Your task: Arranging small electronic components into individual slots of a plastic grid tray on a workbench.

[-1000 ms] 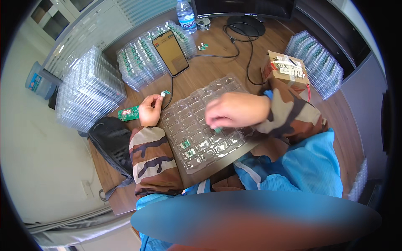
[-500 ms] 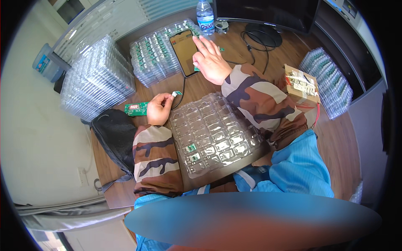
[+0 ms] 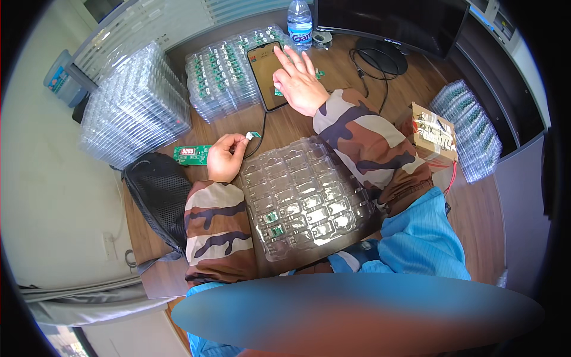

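Observation:
Between thumb and fingertips of my left hand [image 3: 226, 157] is a small circuit board [image 3: 254, 135], green with a white part at its end. That hand rests by a larger green circuit board [image 3: 189, 155] with a lit red display. My right hand [image 3: 301, 84] has its fingers stretched out over the right edge of a phone [image 3: 266, 77], which lies face up; whether the fingertips touch the screen I cannot tell. Bits of green board show beside and beneath that hand. A clear plastic tray [image 3: 303, 184] lies in front of me, with small green boards [image 3: 273, 224] in two cells at its left.
Stacked clear trays [image 3: 134, 107] stand at left, behind a black mesh bag [image 3: 157, 196]. Board-filled trays [image 3: 220, 71] sit at the back, near a water bottle [image 3: 300, 27] and a monitor [image 3: 392, 24]. At right are a cardboard box [image 3: 431, 138] and more filled trays [image 3: 468, 131].
The whole view has shifted slightly. My right hand's fingers are spread a little wider over the phone. My left hand keeps its pinch on the small board.

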`<act>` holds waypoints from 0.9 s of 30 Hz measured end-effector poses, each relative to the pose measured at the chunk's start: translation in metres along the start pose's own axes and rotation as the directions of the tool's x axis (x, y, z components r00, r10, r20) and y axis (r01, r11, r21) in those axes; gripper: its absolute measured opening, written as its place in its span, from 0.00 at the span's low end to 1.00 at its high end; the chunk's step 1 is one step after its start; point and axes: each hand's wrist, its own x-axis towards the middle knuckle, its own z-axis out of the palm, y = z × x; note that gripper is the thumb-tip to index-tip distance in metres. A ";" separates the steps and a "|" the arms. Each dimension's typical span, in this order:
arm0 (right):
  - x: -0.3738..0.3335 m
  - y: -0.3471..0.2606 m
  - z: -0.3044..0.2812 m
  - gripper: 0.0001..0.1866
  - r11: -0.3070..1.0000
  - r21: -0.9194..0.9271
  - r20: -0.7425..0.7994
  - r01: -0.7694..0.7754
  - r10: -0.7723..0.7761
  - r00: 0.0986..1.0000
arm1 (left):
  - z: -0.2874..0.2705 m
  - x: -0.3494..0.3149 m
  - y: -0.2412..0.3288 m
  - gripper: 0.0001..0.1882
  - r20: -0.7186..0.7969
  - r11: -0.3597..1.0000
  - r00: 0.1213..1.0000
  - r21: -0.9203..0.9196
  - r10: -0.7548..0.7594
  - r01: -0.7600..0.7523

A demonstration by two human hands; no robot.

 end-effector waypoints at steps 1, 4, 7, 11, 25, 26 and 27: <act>0.000 0.000 0.000 0.03 1.000 0.002 -0.005 -0.003 0.003 1.000 | 0.000 0.000 0.000 0.04 0.014 1.000 1.000 -0.011 -0.013 0.013; -0.002 -0.003 -0.004 0.03 1.000 0.007 -0.026 -0.013 0.013 1.000 | 0.001 0.000 -0.001 0.04 0.004 1.000 1.000 -0.010 -0.028 0.028; -0.004 -0.011 -0.016 0.03 1.000 0.026 -0.124 -0.013 0.016 0.992 | 0.001 0.000 -0.002 0.05 0.010 1.000 1.000 -0.009 -0.030 0.030; -0.012 -0.030 -0.045 0.03 0.960 0.268 -0.037 -0.088 0.101 0.994 | 0.002 -0.001 -0.004 0.05 -0.013 1.000 1.000 0.012 0.005 -0.005; -0.180 -0.037 -0.240 0.06 0.684 0.580 0.513 -0.441 0.114 0.851 | 0.004 -0.002 -0.014 0.06 0.011 0.998 0.999 -0.036 0.042 -0.042; -0.196 -0.025 -0.252 0.06 0.663 0.534 0.501 -0.525 0.252 0.828 | 0.003 -0.002 -0.016 0.06 0.005 1.000 1.000 0.007 0.030 -0.030; -0.215 -0.017 -0.267 0.06 0.467 0.529 0.536 -0.709 0.464 0.705 | 0.003 -0.001 -0.018 0.06 0.042 1.000 0.999 0.017 0.009 -0.009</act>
